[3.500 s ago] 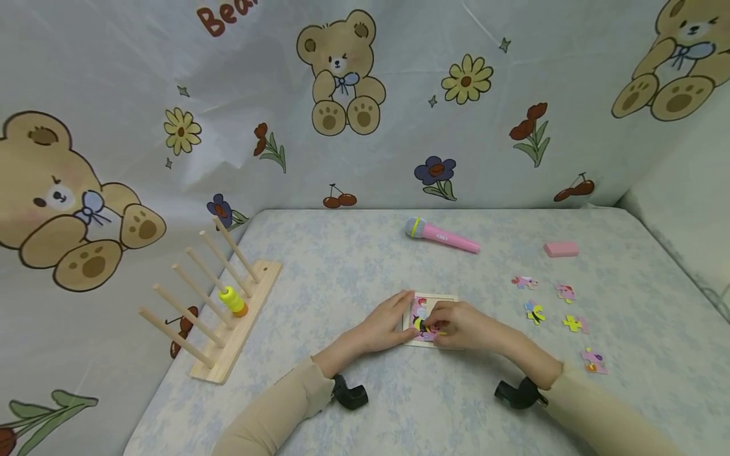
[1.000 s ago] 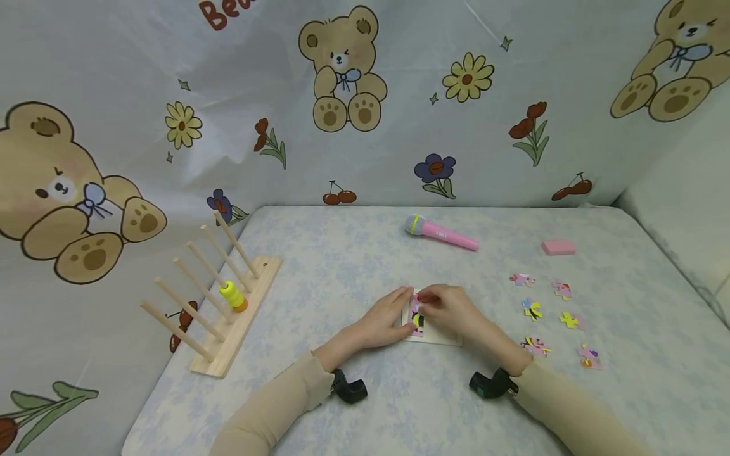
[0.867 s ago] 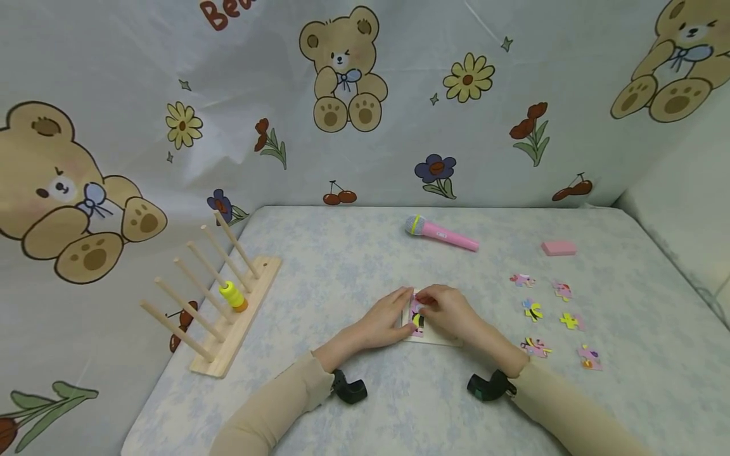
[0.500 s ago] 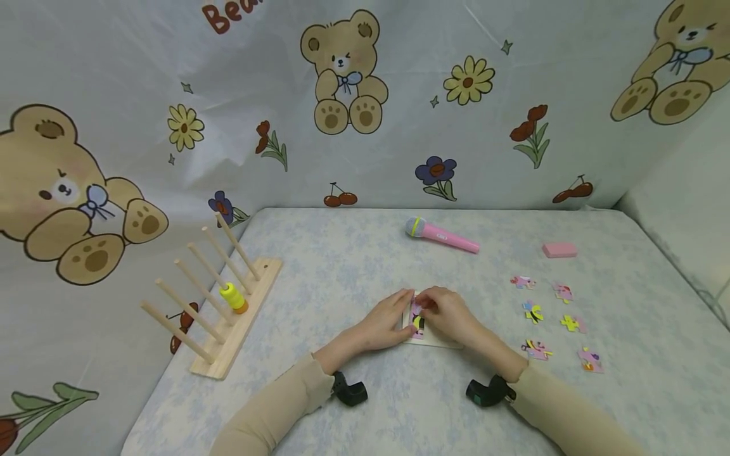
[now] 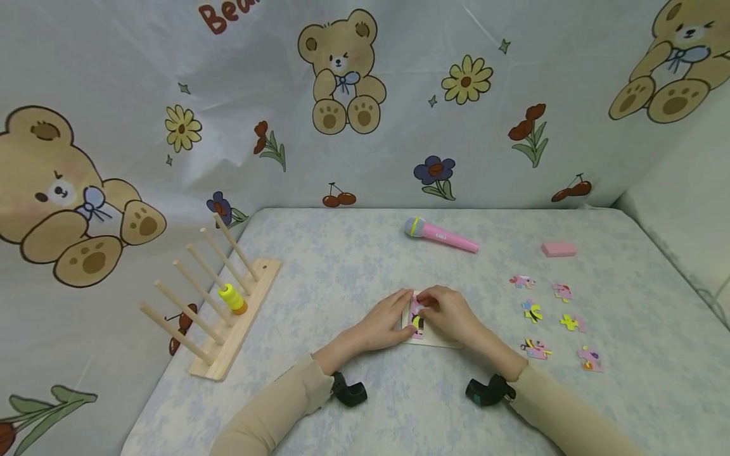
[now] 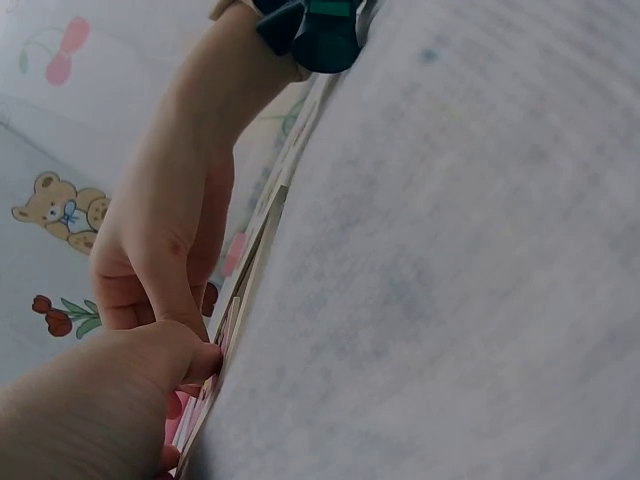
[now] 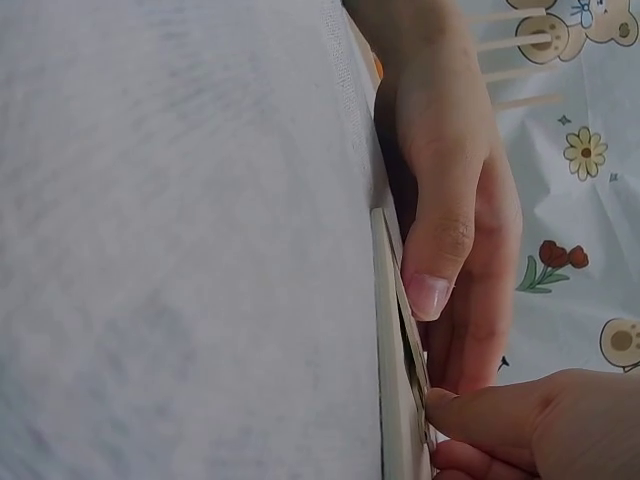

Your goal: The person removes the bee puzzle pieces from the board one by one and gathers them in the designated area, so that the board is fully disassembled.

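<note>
A small wooden puzzle tray [image 5: 441, 340] lies on the table before me, with pink, yellow and black puzzle pieces [image 5: 418, 325] along its left side. My left hand [image 5: 379, 322] rests along the tray's left edge, fingers extended, its thumb touching the pieces. At the tray's upper left, my right hand [image 5: 450, 312] pinches a puzzle piece between thumb and curled fingers; they mostly hide it. In the left wrist view the right thumb [image 6: 165, 290] points down at the tray. The right wrist view shows the left thumb [image 7: 430, 290] against a slightly raised piece edge.
Several loose puzzle pieces [image 5: 561, 322] lie to the right. A pink toy microphone [image 5: 450, 239] and a pink block [image 5: 559, 249] lie farther back. On the left stands a wooden peg rack [image 5: 239, 323] with yellow and orange rings [image 5: 232, 297] on one peg.
Since the oldest frame, my right hand has moved up and left over the tray. The tray's lower right now shows bare wood. The left hand has stayed put; the last second shows little motion.
</note>
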### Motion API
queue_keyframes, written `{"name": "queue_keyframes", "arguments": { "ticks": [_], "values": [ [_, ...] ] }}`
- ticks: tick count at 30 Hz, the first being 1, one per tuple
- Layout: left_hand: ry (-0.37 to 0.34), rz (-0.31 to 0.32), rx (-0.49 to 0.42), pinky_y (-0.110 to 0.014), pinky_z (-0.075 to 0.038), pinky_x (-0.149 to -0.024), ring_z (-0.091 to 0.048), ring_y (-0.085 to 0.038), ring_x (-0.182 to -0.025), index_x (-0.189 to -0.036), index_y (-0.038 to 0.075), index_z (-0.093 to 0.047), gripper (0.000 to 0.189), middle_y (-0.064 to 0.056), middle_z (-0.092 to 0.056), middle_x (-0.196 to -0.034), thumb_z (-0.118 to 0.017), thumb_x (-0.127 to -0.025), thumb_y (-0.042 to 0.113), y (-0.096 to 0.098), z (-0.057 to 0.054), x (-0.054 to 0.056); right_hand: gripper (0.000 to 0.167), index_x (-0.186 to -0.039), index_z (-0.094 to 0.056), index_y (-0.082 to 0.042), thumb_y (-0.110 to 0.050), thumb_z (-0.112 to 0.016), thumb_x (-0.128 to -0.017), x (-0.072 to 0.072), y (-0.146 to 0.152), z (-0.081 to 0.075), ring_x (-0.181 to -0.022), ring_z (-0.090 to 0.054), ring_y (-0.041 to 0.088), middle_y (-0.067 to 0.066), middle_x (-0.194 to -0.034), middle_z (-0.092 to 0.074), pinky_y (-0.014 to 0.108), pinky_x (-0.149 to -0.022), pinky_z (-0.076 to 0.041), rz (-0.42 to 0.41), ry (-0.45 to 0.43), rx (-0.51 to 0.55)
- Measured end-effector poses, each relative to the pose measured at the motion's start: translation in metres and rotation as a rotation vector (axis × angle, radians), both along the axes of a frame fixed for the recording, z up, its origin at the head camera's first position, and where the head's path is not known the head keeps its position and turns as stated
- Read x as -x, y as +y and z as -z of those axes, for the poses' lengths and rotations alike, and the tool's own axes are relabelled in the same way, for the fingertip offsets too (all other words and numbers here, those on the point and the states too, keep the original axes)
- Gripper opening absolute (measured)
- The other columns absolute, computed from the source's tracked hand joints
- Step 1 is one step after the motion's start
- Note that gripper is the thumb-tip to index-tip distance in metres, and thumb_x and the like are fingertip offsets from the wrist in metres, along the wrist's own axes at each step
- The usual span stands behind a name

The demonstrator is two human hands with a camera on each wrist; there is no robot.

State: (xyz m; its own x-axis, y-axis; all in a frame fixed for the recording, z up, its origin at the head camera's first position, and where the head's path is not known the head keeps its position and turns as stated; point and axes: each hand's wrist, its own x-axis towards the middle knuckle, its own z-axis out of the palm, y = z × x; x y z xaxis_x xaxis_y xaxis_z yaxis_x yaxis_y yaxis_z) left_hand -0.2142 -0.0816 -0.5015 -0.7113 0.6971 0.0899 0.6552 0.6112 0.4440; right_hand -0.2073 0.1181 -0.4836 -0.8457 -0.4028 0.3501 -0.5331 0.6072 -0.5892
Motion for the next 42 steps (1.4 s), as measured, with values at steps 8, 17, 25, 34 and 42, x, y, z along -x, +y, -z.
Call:
{"name": "queue_keyframes", "arguments": {
  "ticks": [8, 17, 25, 34, 42],
  "values": [
    [-0.013, -0.011, -0.006, -0.039, -0.022, -0.110, -0.024, -0.026, -0.138, -0.149, -0.001, -0.019, 0.074, -0.016, -0.025, -0.151, -0.054, -0.093, 0.034, 0.000, 0.001, 0.000, 0.021, -0.098, -0.068, 0.001, -0.001, -0.075, -0.078, 0.004, 0.001, 0.004, -0.080, -0.061, 0.020, 0.008, -0.088, -0.066, 0.034, -0.071, -0.049, -0.007, -0.042, 0.033],
    [-0.021, -0.016, -0.011, -0.040, -0.023, -0.110, -0.024, -0.027, -0.137, -0.149, -0.001, -0.019, 0.075, -0.017, -0.024, -0.151, -0.054, -0.093, 0.034, 0.000, 0.000, 0.001, 0.020, -0.098, -0.067, 0.002, 0.000, -0.074, -0.079, 0.004, 0.001, 0.003, -0.080, -0.060, 0.018, 0.007, -0.088, -0.065, 0.033, -0.070, -0.049, 0.009, -0.080, 0.048],
    [-0.018, -0.011, -0.020, -0.040, -0.023, -0.110, -0.024, -0.026, -0.138, -0.149, -0.002, -0.020, 0.075, -0.018, -0.025, -0.151, -0.054, -0.093, 0.036, -0.001, 0.003, -0.001, 0.020, -0.097, -0.068, 0.001, 0.002, -0.073, -0.078, 0.002, 0.001, 0.006, -0.077, -0.059, 0.015, 0.005, -0.085, -0.064, 0.031, -0.069, -0.050, 0.003, -0.063, 0.062],
    [-0.013, -0.002, -0.016, -0.039, -0.022, -0.110, -0.023, -0.027, -0.138, -0.149, -0.002, -0.018, 0.076, -0.018, -0.024, -0.151, -0.054, -0.093, 0.035, -0.001, -0.001, 0.001, 0.018, -0.096, -0.068, 0.001, 0.005, -0.072, -0.078, 0.007, 0.001, 0.005, -0.077, -0.060, 0.015, 0.005, -0.085, -0.065, 0.031, -0.068, -0.051, -0.012, -0.026, 0.086],
    [-0.028, 0.000, -0.017, -0.040, -0.022, -0.110, -0.024, -0.028, -0.137, -0.149, -0.002, -0.018, 0.076, -0.018, -0.024, -0.151, -0.054, -0.093, 0.035, -0.001, -0.002, 0.000, 0.019, -0.097, -0.068, 0.001, 0.005, -0.071, -0.079, 0.009, 0.012, -0.009, -0.081, -0.063, 0.020, 0.009, -0.091, -0.066, 0.033, -0.072, -0.053, 0.022, -0.003, 0.082]
  ]
}}
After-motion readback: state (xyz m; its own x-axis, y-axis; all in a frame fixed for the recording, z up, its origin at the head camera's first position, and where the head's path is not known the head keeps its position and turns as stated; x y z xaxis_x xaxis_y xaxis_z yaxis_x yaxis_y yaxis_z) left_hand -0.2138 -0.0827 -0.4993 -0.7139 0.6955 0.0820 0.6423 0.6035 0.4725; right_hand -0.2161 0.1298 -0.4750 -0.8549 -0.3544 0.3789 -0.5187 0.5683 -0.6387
